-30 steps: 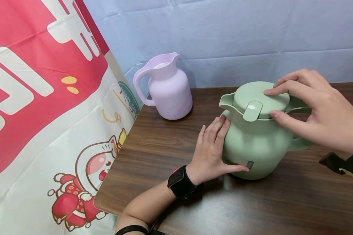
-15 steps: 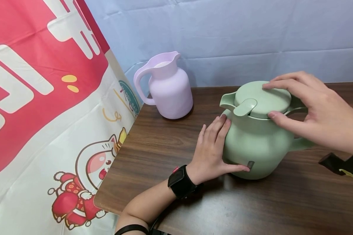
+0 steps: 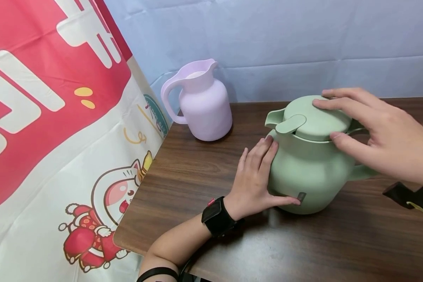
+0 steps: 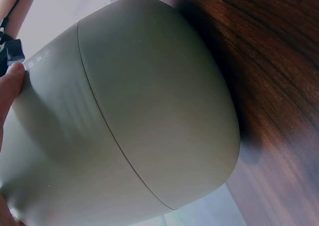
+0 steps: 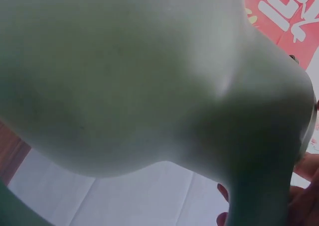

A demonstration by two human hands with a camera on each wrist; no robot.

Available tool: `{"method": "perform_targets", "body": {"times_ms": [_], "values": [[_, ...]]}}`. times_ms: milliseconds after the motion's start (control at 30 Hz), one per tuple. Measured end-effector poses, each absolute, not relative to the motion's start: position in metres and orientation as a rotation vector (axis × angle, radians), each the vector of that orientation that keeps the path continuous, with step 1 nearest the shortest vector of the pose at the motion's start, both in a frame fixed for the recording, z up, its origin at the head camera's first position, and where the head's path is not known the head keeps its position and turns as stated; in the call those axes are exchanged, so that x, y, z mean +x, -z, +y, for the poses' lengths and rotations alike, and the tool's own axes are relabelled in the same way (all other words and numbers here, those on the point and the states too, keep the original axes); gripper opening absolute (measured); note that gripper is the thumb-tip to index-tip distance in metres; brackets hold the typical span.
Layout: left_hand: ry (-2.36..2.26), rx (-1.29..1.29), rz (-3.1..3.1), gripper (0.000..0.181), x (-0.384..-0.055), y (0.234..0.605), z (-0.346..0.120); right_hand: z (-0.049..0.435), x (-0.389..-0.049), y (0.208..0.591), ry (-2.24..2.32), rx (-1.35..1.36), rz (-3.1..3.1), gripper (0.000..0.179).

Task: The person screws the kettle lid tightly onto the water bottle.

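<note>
A light green thermos jug point(image 3: 311, 166) stands upright on the table, its spout point(image 3: 275, 118) pointing left and its handle point(image 3: 364, 171) at the right. On top sits a round green lid point(image 3: 313, 123), whose tab point(image 3: 290, 124) points toward the spout. My left hand point(image 3: 251, 186) lies spread against the jug's lower left side, thumb stretched across the front. With thumb and fingertips, my right hand point(image 3: 387, 131) grips the lid's rim and top. The jug's body point(image 4: 159, 106) fills most of the left wrist view. Its underside of the neck point(image 5: 239, 96) looms close in the right wrist view.
A lavender jug point(image 3: 206, 111) without a visible lid stands at the back left. The wooden table point(image 3: 183, 176) has its left edge beside a printed red and white cloth point(image 3: 56, 117). Behind hangs a pale blue cloth point(image 3: 285, 43).
The lid has turned clockwise, its tab swinging from the front toward the spout. My right thumb has lately slid rightward along the rim. My left hand stays against the jug.
</note>
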State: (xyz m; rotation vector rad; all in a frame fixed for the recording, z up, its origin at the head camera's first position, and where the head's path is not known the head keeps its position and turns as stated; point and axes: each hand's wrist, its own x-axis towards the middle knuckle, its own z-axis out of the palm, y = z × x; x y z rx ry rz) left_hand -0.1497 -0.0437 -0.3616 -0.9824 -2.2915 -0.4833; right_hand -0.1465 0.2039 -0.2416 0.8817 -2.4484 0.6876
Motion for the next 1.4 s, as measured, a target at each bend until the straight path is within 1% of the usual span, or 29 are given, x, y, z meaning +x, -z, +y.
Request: {"method": "perform_targets", "body": {"times_ms": [167,367,600,767,900,1000,1167,1400], "values": [[0.492,-0.987,-2.296,0.138,-0.149,0.361,-0.044,0.21,-0.152,0.248,-0.641,0.849,-2.527,0.066],[0.493,-0.987,-2.3,0.138,-0.148,0.36,-0.044,0.211,-0.157,0.25,-0.667,0.824,-2.477,0.068],[0.498,-0.992,-2.289,0.137,-0.149,0.36,-0.045,0.197,-0.147,0.238,-0.659,0.774,-2.448,0.073],[0.508,-0.999,-2.292,0.137,-0.149,0.36,-0.045,0.19,-0.141,0.231,-0.654,0.78,-2.493,0.067],[0.511,-1.001,-2.293,0.138,-0.148,0.36,-0.045,0.192,-0.139,0.229,-0.69,0.844,-2.537,0.061],[0.513,-0.999,-2.292,0.138,-0.148,0.36,-0.045,0.195,-0.14,0.228,-0.711,0.891,-2.538,0.063],[0.513,-0.996,-2.295,0.138,-0.148,0.36,-0.044,0.195,-0.144,0.229,-0.682,0.887,-2.513,0.068],[0.513,-0.992,-2.308,0.138,-0.148,0.359,-0.045,0.192,-0.141,0.227,-0.68,0.832,-2.513,0.064]]}}
